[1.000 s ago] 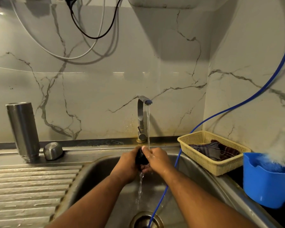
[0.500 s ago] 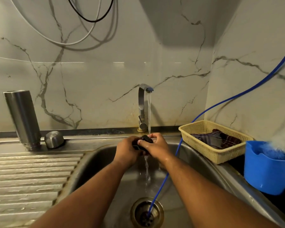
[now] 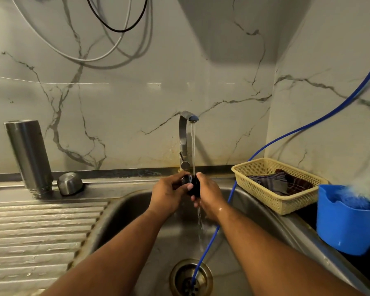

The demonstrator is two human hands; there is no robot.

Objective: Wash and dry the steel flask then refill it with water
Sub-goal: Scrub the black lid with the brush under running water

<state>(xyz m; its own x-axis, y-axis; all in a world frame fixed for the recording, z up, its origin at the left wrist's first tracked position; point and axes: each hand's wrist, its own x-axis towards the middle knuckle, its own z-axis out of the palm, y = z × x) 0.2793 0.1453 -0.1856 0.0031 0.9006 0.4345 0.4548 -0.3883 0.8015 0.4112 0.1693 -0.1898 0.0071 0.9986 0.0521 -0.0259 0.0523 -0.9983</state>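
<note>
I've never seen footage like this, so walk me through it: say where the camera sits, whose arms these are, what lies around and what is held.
There is no machine: a person wears one camera on the head, looking down at their own arms. The left hand and right hand both have a grip on a small black part under water running from the tap into the steel sink. On the draining board at left stand the steel flask and, beside it, a steel cap. At right sit a yellow basket holding cloths and a blue tub. A blue hose runs down into the drain.
</note>
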